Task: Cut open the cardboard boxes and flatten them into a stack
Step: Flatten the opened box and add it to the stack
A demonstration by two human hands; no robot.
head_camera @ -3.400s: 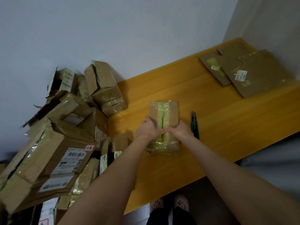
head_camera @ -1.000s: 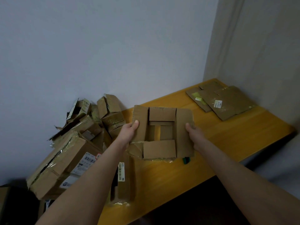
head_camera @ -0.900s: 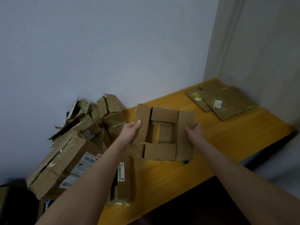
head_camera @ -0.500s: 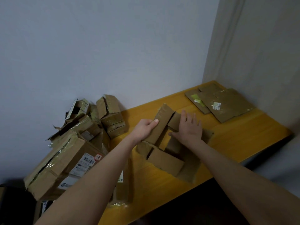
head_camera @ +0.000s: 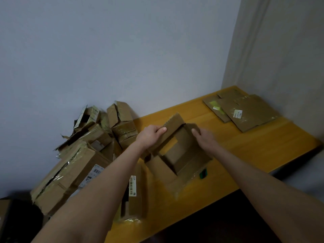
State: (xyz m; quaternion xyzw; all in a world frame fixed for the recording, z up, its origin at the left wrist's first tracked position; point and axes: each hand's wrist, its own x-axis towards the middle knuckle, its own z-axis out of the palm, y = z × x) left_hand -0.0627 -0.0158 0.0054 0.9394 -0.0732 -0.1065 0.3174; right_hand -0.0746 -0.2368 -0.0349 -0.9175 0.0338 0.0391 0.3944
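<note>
L grip: left hand pinches the box's left flap, thumb on top, other fingers curled under. Grasping, not released.
R grip: right hand has its fingers hooked over the box's right wall. Thumb hidden, so it reads as a grasp, prob. a lighter one.
Box: box sits btw the two sets of fingers, its near end resting on the table. Top is open, flaps splayed out, walls leaning out of square.
Why held so: one hand on each opposite side lets the person skew the walls and fold the box along its corner creases. That is my read of the step, i.e. collapsing, not cutting.
Knife: green knife pokes out from under the box's near-right corner, on the person's side of the R fingers. Neither hand touches it. Prob. parked there bc this box's tape looks already slit.
Flat stack: flat stack lies beyond and right of the R fingers, well apart, at the table's far corner by the wall. Likely drop spot for this box once flat.
Supply: pile of uncut boxes sits left of the L fingers, near the wrist, some w/ labels and tape on.
Progress: early, few flat vs many uncut.
Risk: a taped seam may resist the fold, and the box could drag the knife off the edge.
</note>
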